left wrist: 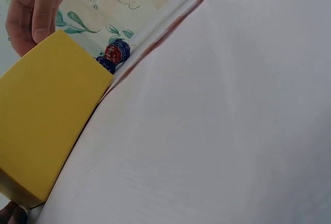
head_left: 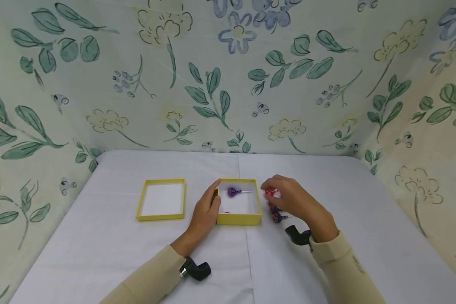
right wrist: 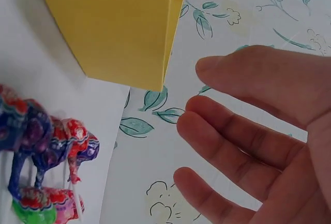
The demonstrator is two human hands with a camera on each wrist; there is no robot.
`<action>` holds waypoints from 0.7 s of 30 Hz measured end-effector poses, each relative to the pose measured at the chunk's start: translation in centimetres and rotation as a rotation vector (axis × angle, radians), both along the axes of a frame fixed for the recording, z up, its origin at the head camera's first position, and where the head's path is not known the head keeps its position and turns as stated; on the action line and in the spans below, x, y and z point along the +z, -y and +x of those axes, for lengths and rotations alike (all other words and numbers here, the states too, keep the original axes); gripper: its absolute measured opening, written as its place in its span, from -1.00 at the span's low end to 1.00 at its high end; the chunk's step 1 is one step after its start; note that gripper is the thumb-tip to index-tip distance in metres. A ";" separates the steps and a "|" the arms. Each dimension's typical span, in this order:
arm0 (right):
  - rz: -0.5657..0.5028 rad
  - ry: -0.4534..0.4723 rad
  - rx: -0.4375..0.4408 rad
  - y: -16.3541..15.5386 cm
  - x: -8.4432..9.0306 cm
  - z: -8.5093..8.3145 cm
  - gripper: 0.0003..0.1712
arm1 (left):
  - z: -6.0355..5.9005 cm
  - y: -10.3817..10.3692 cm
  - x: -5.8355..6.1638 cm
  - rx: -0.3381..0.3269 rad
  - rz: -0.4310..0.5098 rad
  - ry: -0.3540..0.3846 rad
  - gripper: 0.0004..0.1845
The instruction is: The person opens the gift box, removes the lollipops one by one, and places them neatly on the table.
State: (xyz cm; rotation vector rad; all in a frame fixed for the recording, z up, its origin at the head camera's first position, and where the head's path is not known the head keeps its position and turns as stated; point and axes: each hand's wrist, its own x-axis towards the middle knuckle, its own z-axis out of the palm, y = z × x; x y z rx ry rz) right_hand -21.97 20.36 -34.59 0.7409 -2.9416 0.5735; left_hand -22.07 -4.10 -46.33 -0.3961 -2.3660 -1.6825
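A yellow box [head_left: 238, 218] with a white inside stands uncovered in the middle of the table. My left hand [head_left: 206, 207] holds its left side, with the index finger at the far left corner. Inside lies a purple-wrapped lollipop [head_left: 232, 192], its stick pointing right; a small reddish bit shows by the near wall. My right hand [head_left: 290, 195] hovers just right of the box, over several wrapped lollipops [head_left: 276, 217]. In the right wrist view, its thumb and fingers are apart with nothing between them, beside red, purple, green and pink lollipops [right wrist: 44, 136].
A shallow yellow-rimmed lid [head_left: 160, 218] lies left of the box. White cloth [head_left: 99, 245] covers the table, with a crease running through its middle. Floral fabric [head_left: 228, 84] hangs behind and at the sides.
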 end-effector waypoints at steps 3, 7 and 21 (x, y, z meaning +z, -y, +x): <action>0.004 -0.010 0.009 0.7 0.1 -0.2 -0.72 | -0.1 0.0 -0.1 0.001 0.000 0.000 -0.46; -0.014 -0.016 0.013 1.9 0.0 -0.5 -0.71 | 0.0 0.0 0.1 0.000 0.002 0.006 -0.46; -0.094 0.029 0.052 6.0 -2.1 -2.3 -0.65 | 0.0 0.0 0.0 0.009 -0.018 -0.002 -0.48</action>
